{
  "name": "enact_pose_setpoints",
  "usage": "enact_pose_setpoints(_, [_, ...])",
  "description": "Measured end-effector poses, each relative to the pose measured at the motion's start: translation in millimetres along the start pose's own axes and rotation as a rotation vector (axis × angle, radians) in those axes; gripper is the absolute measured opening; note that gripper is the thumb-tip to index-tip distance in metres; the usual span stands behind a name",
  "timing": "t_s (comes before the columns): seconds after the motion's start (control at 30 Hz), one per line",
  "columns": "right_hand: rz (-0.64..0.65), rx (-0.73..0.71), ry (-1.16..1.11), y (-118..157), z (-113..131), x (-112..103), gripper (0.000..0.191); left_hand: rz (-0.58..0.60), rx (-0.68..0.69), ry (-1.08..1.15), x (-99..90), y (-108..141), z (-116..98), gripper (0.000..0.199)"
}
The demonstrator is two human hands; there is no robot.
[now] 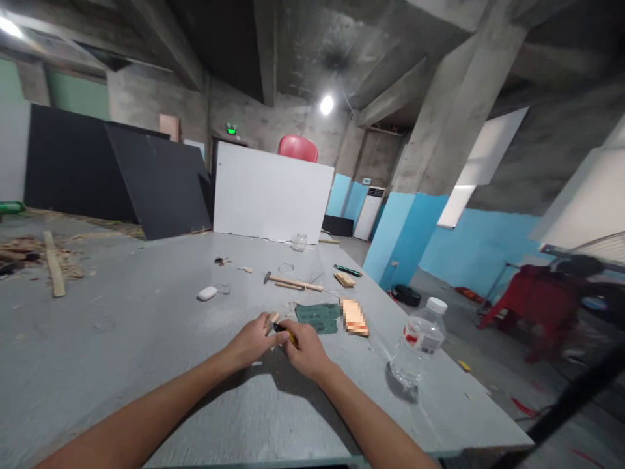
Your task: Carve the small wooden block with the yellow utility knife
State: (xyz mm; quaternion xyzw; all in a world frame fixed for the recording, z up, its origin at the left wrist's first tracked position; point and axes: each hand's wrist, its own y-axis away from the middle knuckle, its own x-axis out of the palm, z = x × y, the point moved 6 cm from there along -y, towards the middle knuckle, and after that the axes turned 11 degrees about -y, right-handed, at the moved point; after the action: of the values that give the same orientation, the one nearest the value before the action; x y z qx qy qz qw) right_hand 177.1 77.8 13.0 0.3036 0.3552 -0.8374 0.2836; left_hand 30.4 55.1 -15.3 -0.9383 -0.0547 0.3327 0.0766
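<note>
Near the front middle of the grey table, my left hand (pixel 252 340) is closed on a small light piece of wood (pixel 272 319). My right hand (pixel 303 346) is closed around a yellow and black cutter (pixel 291 335), whose front end meets the wood between the hands. The tip of the cutter is partly hidden by my fingers. Just beyond my right hand lies a dark green sheet (pixel 319 318), with a blurred orange packet (pixel 354 316) at its right edge.
A clear bottle (pixel 418 344) stands on the table (pixel 146 319) at right. Beyond the hands lie a hammer (pixel 293 281), a folded tan pad (pixel 344 279), a green pen (pixel 347 270) and a white case (pixel 208 293). A glass jar (pixel 299 242) stands before a white board (pixel 273 192).
</note>
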Motion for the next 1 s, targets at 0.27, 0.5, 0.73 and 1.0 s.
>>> enact_pose_setpoints(0.27, [-0.079, 0.112, 0.218, -2.3, 6.6, -0.6, 0.028, -0.069, -0.067, 0.012, -6.7, -7.0, 2.7, 0.046])
enact_pose_setpoints(0.5, [-0.313, 0.358, 0.266, -9.0, -39.4, -38.0, 0.034, 0.037, -0.006, -0.119, 0.4, 13.0, -18.8, 0.035])
enact_pose_setpoints(0.73, [-0.422, 0.412, 0.213, 0.8, -79.2, -75.9, 0.038, 0.055, 0.058, -0.029, 11.4, 24.2, -37.1, 0.044])
enact_pose_setpoints(1.0, [-0.135, 0.139, 0.076, -6.7, -24.4, -15.9, 0.036, -0.115, -0.125, 0.340, -10.0, -4.0, 3.7, 0.038])
